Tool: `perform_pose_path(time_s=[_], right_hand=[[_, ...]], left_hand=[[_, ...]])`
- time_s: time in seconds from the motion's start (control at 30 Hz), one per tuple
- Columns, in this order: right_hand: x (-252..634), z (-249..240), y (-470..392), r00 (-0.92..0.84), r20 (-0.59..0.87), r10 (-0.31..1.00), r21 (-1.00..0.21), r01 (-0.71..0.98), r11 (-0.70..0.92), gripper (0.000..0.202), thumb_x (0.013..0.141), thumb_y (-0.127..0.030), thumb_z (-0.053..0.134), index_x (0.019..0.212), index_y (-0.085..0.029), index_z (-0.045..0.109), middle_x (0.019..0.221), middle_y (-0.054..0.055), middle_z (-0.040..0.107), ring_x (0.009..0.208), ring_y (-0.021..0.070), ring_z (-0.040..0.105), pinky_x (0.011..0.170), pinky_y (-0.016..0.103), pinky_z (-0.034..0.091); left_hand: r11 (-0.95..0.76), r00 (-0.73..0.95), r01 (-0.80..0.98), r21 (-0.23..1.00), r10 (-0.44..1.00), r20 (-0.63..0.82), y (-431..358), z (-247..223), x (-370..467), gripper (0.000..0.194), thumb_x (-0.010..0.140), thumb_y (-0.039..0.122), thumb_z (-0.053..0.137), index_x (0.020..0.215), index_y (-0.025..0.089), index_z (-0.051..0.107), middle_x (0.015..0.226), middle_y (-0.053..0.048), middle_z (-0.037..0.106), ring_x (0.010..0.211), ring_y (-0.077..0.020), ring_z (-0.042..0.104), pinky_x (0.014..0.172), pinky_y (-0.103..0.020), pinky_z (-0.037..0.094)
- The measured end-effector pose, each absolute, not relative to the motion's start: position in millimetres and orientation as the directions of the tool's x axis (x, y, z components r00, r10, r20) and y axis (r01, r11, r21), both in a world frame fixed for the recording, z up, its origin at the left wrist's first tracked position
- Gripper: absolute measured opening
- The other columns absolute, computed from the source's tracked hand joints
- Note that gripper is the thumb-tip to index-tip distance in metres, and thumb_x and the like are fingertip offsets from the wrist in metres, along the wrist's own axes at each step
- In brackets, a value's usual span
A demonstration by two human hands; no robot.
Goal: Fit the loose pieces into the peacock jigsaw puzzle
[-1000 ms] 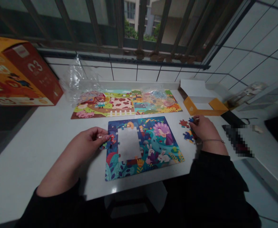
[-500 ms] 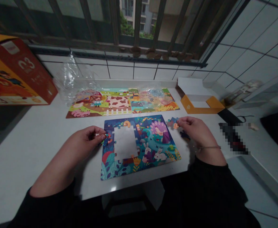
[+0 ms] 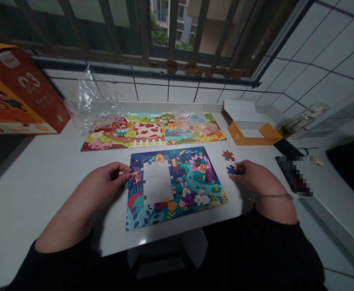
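Observation:
A jigsaw puzzle (image 3: 161, 214) with a night forest picture lies on the white countertop, rabbits and a peacock on its right side. Left of its middle is a large rectangular gap showing bare white. My left hand (image 3: 115, 177) is at the puzzle's left edge, thumb and fingers pinching a small blue-green puzzle piece (image 3: 128, 182). To the right of the puzzle, my right hand (image 3: 251, 177) has its fingertips closed on a blue and yellow puzzle piece (image 3: 232, 169) at counter level. Just beyond it lies a reddish-brown puzzle piece (image 3: 228, 155), untouched.
Behind the puzzle lie a farm picture puzzle (image 3: 148, 130) and another bright one (image 3: 214, 135), partly under clear plastic wrapping (image 3: 87, 99). An orange open box (image 3: 255, 137) stands back right, a big red-orange box (image 3: 28, 89) at left. A phone-like dark object (image 3: 293, 176) lies right.
My right hand has moved from the upper piece to the blue and yellow one nearer me. The reddish-brown piece now shows uncovered. My left hand keeps its pinch.

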State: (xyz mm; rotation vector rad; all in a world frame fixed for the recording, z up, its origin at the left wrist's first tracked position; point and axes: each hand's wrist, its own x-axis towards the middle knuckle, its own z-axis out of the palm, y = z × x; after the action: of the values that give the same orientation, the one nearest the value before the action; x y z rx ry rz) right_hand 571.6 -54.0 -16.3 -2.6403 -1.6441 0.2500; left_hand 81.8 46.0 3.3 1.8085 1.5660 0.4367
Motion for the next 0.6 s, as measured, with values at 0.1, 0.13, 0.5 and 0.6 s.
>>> perform_pose_path(time_s=[0.1,0.13,0.5,0.6], right_hand=[[571.6,-21.5,-51.2,0.429,-0.132,0.893,-0.117,0.888,-0.444,0.025,0.083,-0.044,0.087,0.095,-0.024,0.078,0.090,0.008,0.083,0.079,0.0271,0.075,0.067,0.035,0.047],[570.9,-20.8,-50.3,0.427,-0.135,0.894,-0.117,0.889,-0.442,0.024,0.083,-0.044,0.087,0.094,-0.024,0.078,0.089,0.008,0.083,0.079,0.0271,0.075,0.067,0.035,0.047],[556.3,-4.1,-51.9,0.344,-0.045,0.938,-0.239,0.908,-0.344,0.034,0.087,-0.030,0.083,0.119,-0.022,0.076,0.097,0.006,0.083,0.086,0.0258,0.076,0.073,0.033,0.049],[545.8,4.9,-50.5,0.274,0.016,0.962,-0.299,0.919,-0.256,0.039,0.088,-0.032,0.082,0.126,-0.022,0.078,0.095,0.005,0.082,0.082,0.0246,0.075,0.074,0.034,0.050]], left_hand=[[-0.039,0.209,0.737,0.674,0.963,-0.172,46.4,3.6,81.4,0.040,0.083,0.062,0.069,0.095,0.026,0.080,0.096,-0.008,0.087,0.089,-0.0319,0.075,0.080,-0.041,0.054],[-0.041,0.208,0.742,0.670,0.963,-0.171,46.4,3.8,81.5,0.039,0.083,0.062,0.068,0.095,0.026,0.080,0.096,-0.008,0.087,0.090,-0.0323,0.075,0.080,-0.041,0.054],[-0.054,0.224,0.747,0.663,0.959,-0.174,46.8,1.7,80.8,0.038,0.086,0.059,0.066,0.097,0.026,0.078,0.100,-0.009,0.086,0.090,-0.0324,0.075,0.082,-0.042,0.053],[-0.050,0.225,0.750,0.660,0.957,-0.182,46.1,1.9,81.0,0.037,0.086,0.059,0.065,0.096,0.025,0.078,0.099,-0.010,0.086,0.090,-0.0328,0.076,0.082,-0.043,0.053]])
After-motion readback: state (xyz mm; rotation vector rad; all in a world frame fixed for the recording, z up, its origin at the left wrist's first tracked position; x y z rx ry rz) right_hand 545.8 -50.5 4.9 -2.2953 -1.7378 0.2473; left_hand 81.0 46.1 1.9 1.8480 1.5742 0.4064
